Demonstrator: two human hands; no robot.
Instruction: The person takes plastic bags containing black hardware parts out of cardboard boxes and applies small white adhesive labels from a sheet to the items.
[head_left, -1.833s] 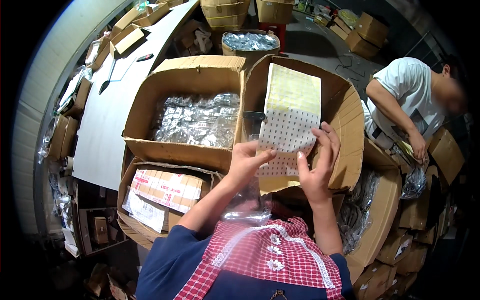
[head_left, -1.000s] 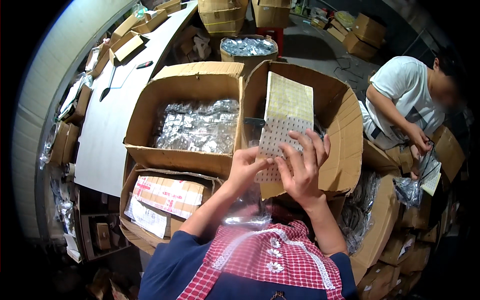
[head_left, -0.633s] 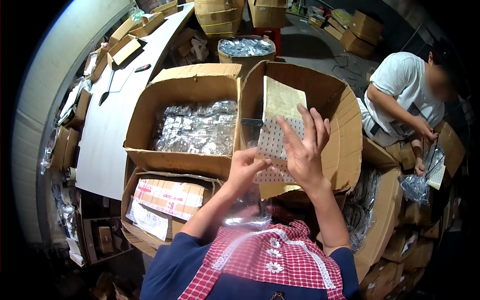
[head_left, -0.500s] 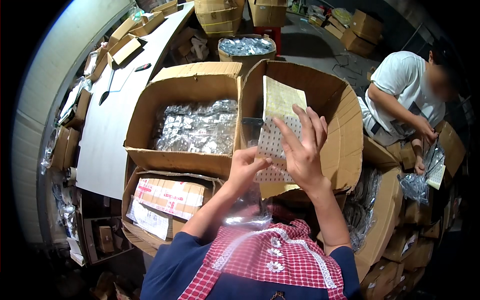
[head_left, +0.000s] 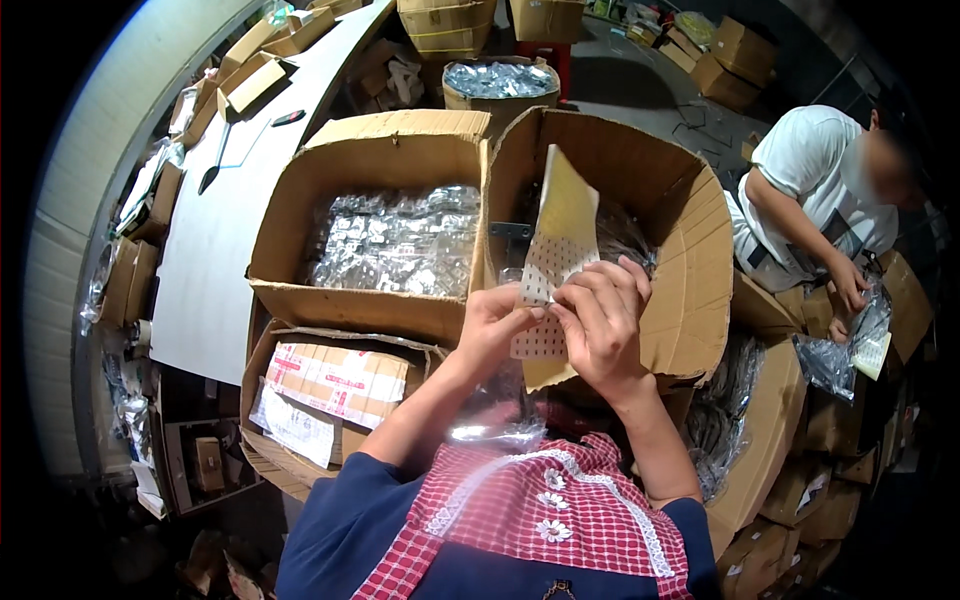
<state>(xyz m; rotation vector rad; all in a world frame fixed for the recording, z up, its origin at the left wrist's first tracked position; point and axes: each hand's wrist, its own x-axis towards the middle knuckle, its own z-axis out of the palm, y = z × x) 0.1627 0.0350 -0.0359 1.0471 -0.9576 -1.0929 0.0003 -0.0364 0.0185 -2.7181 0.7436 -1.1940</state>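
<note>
Partly beyond the left grip (head_left: 490, 325), dotted sheet (head_left: 566, 215)

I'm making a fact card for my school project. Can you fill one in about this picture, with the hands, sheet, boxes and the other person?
Left hand: holding the sheet, thumb on top
Right hand: thumb and fingertips pinching at the sheet
Sheet look: white and yellow, bent, rows of small dark marks
Left box: open cardboard, clear plastic packets inside
Right box: open cardboard, beyond the hands
Other person: at right, white shirt, handling clear plastic
</note>
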